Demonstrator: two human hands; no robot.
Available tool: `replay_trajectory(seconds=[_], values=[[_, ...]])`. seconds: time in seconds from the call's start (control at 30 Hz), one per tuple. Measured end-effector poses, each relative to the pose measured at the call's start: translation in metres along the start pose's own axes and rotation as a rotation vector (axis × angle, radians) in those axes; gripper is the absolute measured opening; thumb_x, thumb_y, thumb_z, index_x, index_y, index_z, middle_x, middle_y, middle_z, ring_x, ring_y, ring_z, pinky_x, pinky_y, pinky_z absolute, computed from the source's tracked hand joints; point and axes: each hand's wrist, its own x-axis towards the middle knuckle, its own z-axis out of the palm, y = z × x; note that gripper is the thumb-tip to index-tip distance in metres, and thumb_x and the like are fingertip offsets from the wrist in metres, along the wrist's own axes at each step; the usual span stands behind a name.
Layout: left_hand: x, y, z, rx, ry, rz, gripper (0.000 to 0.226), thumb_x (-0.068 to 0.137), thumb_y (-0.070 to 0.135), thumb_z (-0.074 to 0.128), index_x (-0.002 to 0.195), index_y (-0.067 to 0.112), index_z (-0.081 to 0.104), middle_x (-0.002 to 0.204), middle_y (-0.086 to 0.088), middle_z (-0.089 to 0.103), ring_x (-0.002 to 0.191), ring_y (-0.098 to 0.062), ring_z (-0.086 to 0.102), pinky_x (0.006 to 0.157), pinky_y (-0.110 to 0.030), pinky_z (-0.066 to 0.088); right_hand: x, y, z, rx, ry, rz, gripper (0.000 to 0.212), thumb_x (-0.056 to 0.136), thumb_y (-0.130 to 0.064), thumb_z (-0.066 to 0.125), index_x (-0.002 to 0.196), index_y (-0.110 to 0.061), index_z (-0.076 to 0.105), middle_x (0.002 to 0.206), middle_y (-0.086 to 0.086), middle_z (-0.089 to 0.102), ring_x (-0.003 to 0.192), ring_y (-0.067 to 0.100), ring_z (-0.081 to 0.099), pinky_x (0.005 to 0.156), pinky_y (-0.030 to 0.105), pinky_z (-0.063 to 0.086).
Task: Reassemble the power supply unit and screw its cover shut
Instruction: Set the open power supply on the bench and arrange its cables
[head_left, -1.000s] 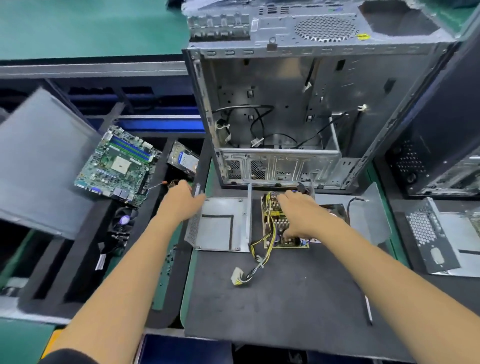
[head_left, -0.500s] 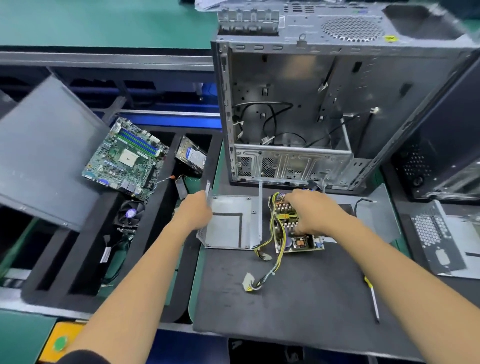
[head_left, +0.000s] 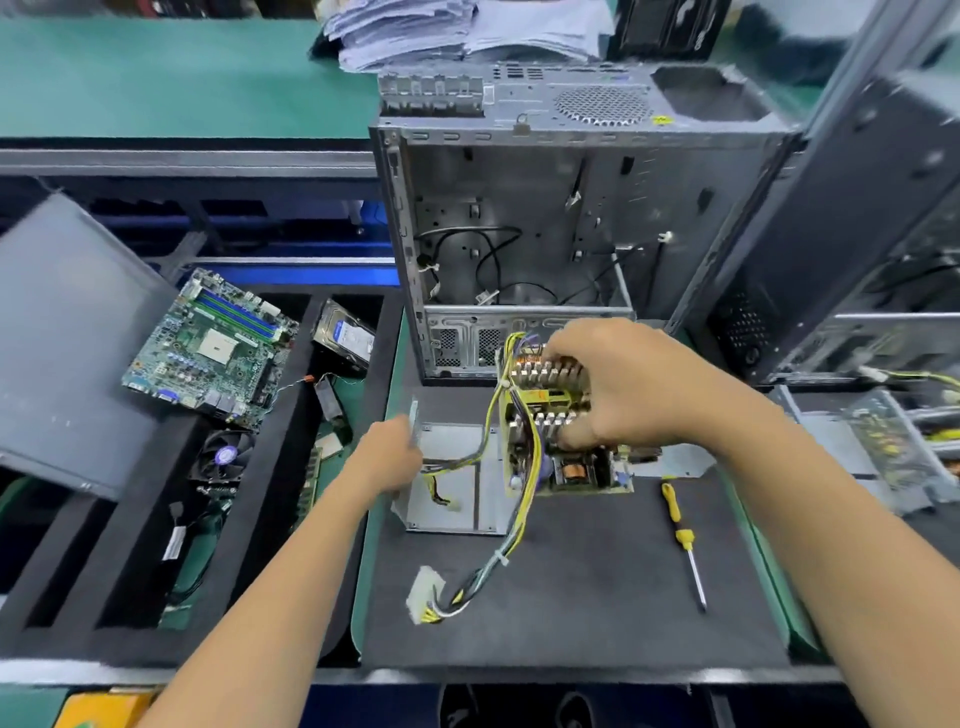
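The bare power supply board (head_left: 563, 462), with heat sinks and yellow-and-black wires, is lifted off the dark mat (head_left: 571, 597). My right hand (head_left: 618, 384) grips it from above by the heat sinks. Its cable bundle hangs down to a white connector (head_left: 423, 592) lying on the mat. The grey metal housing (head_left: 457, 499) of the power supply lies open just left of the board. My left hand (head_left: 389, 457) holds the housing's upright left wall. A yellow-handled screwdriver (head_left: 683, 540) lies on the mat to the right.
An open computer case (head_left: 545, 234) stands right behind the board. A black foam tray to the left holds a motherboard (head_left: 208, 343), a hard drive (head_left: 345, 332) and a cooler fan (head_left: 223, 457). More metal parts (head_left: 893, 447) lie at the right.
My right hand has lifted the board off the mat and tilted it up, its cables trailing. My left hand stays on the housing's left wall. The view has shifted, showing the screwdriver.
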Motion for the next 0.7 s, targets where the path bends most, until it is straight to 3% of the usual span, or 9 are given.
replay_trajectory(seconds=[0.07,0.17,0.27,0.33,0.43,0.53,0.63,0.7], values=[[-0.007,0.007,0.009,-0.036,-0.006,0.060,0.020,0.087,0.011,0.050,0.073,0.017,0.039,0.069,0.000,0.044,0.069,-0.024,0.048,0.052,-0.028,0.033,0.000,-0.004,-0.004,0.040,0.020,0.008,0.065,0.060,-0.046,0.077,0.114,-0.017,0.056,0.105,-0.002,0.060,0.095,0.023,0.056,0.078,0.042,0.052],[-0.019,0.017,0.022,-0.123,-0.077,0.171,0.015,0.087,0.017,0.053,0.077,0.008,0.049,0.067,-0.009,0.051,0.062,-0.023,0.049,0.052,-0.029,0.036,0.001,-0.009,-0.002,0.081,0.026,0.022,0.069,0.061,-0.047,0.080,0.119,-0.017,0.056,0.111,-0.001,0.059,0.100,0.022,0.055,0.081,0.041,0.051],[-0.030,0.019,0.014,-0.252,-0.155,0.126,0.033,0.089,0.031,0.058,0.064,0.016,0.044,0.060,-0.003,0.046,0.054,-0.017,0.041,0.049,-0.025,0.033,0.003,-0.013,0.004,0.053,0.013,0.019,0.074,0.061,-0.049,0.080,0.124,-0.019,0.054,0.117,-0.002,0.058,0.103,0.021,0.053,0.083,0.040,0.049],[-0.034,0.015,-0.006,-0.345,-0.115,0.109,0.036,0.092,0.032,0.058,0.061,0.016,0.048,0.061,-0.003,0.050,0.059,-0.018,0.045,0.057,-0.026,0.039,0.006,-0.016,0.008,0.029,-0.001,0.019,0.073,0.060,-0.051,0.080,0.121,-0.019,0.055,0.115,-0.002,0.059,0.101,0.022,0.054,0.083,0.041,0.050],[-0.044,0.011,-0.044,-0.647,0.062,0.081,0.028,0.097,0.028,0.051,0.077,0.011,0.063,0.079,-0.006,0.065,0.066,-0.015,0.058,0.058,-0.021,0.050,0.010,-0.019,0.013,0.007,-0.021,0.022,0.073,0.058,-0.054,0.079,0.119,-0.020,0.056,0.112,-0.002,0.061,0.101,0.023,0.056,0.082,0.042,0.051],[-0.055,0.017,-0.073,-1.005,0.059,0.104,0.041,0.101,0.036,0.039,0.088,0.010,0.066,0.087,-0.009,0.072,0.066,-0.013,0.065,0.059,-0.020,0.052,0.016,-0.023,0.014,-0.002,-0.040,0.021,0.072,0.058,-0.057,0.077,0.113,-0.014,0.059,0.106,0.002,0.065,0.096,0.024,0.059,0.080,0.042,0.052],[-0.062,0.027,-0.088,-1.139,0.006,0.204,0.048,0.100,0.046,0.036,0.091,0.011,0.068,0.084,-0.006,0.073,0.067,-0.012,0.065,0.060,-0.021,0.053,0.021,-0.027,0.011,-0.016,-0.052,-0.022,0.069,0.060,-0.055,0.078,0.111,-0.014,0.059,0.107,0.002,0.064,0.098,0.024,0.059,0.079,0.042,0.052],[-0.059,0.035,-0.093,-1.107,0.020,0.236,0.047,0.096,0.051,0.039,0.092,0.014,0.068,0.080,0.001,0.071,0.065,-0.009,0.061,0.060,-0.021,0.051,0.022,-0.029,0.007,-0.037,-0.031,-0.087,0.063,0.061,-0.049,0.079,0.111,-0.017,0.058,0.105,-0.003,0.061,0.096,0.020,0.056,0.077,0.038,0.051]])
